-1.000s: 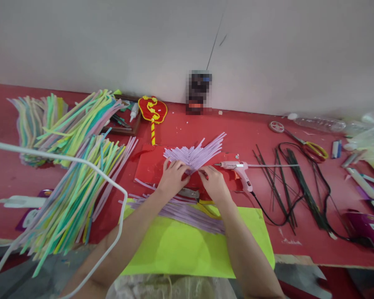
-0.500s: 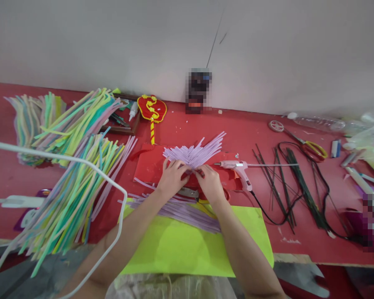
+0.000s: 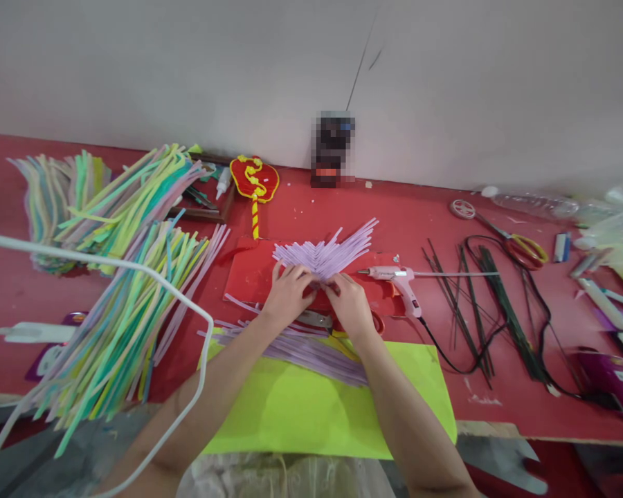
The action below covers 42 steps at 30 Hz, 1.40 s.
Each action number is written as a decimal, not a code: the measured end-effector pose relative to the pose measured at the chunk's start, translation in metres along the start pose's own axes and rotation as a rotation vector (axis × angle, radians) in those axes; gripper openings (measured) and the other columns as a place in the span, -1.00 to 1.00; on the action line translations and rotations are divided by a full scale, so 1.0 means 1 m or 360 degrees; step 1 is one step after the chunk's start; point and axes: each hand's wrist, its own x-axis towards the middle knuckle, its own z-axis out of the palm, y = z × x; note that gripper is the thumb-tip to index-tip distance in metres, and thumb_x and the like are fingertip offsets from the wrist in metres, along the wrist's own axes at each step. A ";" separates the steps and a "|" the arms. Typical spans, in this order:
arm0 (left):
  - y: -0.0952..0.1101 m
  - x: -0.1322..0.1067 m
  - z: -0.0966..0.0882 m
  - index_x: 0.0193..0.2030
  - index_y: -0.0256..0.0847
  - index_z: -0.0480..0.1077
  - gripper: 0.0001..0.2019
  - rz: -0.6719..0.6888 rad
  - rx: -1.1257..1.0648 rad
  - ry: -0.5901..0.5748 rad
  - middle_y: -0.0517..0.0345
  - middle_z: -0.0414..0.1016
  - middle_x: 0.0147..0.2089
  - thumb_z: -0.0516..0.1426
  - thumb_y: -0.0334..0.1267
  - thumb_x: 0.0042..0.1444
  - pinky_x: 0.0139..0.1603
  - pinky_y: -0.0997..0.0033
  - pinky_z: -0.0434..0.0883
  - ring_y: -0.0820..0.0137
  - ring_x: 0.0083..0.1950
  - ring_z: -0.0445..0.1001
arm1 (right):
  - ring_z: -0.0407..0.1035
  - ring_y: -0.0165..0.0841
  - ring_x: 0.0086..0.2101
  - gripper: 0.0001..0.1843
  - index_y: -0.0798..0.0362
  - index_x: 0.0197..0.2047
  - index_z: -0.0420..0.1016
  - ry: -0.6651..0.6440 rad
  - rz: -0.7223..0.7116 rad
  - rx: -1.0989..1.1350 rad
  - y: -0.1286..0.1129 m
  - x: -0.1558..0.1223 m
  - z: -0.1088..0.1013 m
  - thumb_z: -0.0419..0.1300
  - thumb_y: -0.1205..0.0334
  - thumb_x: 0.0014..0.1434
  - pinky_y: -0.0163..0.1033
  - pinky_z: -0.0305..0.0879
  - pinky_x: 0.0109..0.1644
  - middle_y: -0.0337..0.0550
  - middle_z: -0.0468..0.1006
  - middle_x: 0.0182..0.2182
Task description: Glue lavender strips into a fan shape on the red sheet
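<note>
A fan of lilac pipe cleaners (image 3: pixel 332 250), joined in a V pattern, points away from me above a red board (image 3: pixel 249 273). My left hand (image 3: pixel 289 294) pinches its near end from the left. From the right, my right hand (image 3: pixel 350 304) pinches the same end, the fingertips of both hands almost meeting. Loose lilac pipe cleaners (image 3: pixel 311 356) lie below my wrists on a yellow-green sheet (image 3: pixel 301 415). Scissors (image 3: pixel 316 319) are partly hidden under my hands. Just right of my right hand rests a pink glue gun (image 3: pixel 397 277) with a glue stick in its back.
Bundles of coloured pipe cleaners (image 3: pixel 119 332) cover the left side. A white cable (image 3: pixel 135 264) crosses the left foreground. A red and yellow fan-shaped piece (image 3: pixel 254 181) lies at the back. Dark green stems (image 3: pixel 509 311), another pair of scissors (image 3: pixel 524 250) and a plastic bottle (image 3: pixel 534 203) are on the right.
Both hands keep their pinch on the lilac fan with hardly any movement. The whole view has shifted very slightly.
</note>
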 end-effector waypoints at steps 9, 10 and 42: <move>-0.002 0.000 0.003 -0.10 -0.08 0.43 -0.79 0.0030 0.0034 0.0016 0.16 0.49 -0.06 0.14 -0.31 0.10 0.34 -0.01 -0.05 0.28 0.06 0.40 | 0.35 -0.35 -0.36 -0.84 0.01 -0.38 0.38 -0.0071 -0.0012 -0.0105 -0.008 -0.002 -0.003 0.02 0.34 0.19 -0.31 0.17 -0.30 -0.18 0.48 -0.35; -0.002 0.000 0.003 -0.10 -0.08 0.43 -0.79 0.0038 0.0040 0.0018 0.16 0.49 -0.06 0.14 -0.31 0.10 0.35 -0.02 -0.06 0.28 0.06 0.40 | 0.35 -0.36 -0.37 -0.84 0.01 -0.38 0.38 -0.0071 -0.0011 -0.0112 -0.008 -0.002 -0.003 0.02 0.34 0.19 -0.32 0.16 -0.31 -0.18 0.48 -0.35; 0.000 0.002 0.000 -0.11 -0.11 0.44 -0.78 0.0138 0.0098 0.0028 0.12 0.49 -0.09 0.14 -0.33 0.07 0.37 -0.04 -0.05 0.25 0.03 0.41 | 0.35 -0.35 -0.38 -0.83 0.00 -0.39 0.39 -0.0052 -0.0015 -0.0111 -0.009 -0.002 -0.004 0.02 0.36 0.17 -0.32 0.14 -0.33 -0.19 0.48 -0.36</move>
